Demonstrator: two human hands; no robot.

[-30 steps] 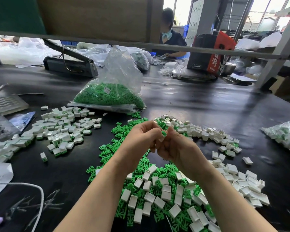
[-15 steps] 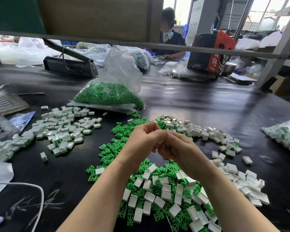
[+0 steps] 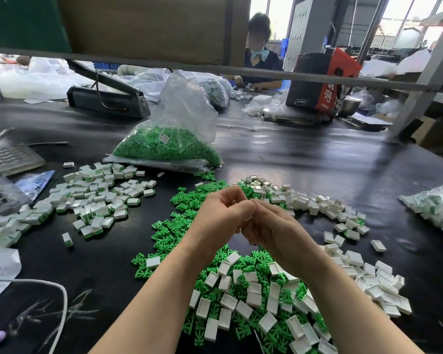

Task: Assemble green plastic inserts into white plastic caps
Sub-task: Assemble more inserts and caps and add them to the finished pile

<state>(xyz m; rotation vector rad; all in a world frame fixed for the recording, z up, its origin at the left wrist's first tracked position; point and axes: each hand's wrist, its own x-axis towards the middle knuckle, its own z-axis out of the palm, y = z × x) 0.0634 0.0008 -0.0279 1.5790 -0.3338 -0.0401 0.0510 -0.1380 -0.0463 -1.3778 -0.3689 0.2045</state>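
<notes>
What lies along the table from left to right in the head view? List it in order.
Pile of assembled caps → loose green inserts → left hand → right hand → empty white caps → bag at the right edge.

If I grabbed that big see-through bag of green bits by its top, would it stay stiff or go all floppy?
The clear bag would probably flop: its thin film is already crumpled and slumped. The green inserts inside are loose, so they would likely shift and sag downward. It is probably quite heavy, being well filled.
</notes>
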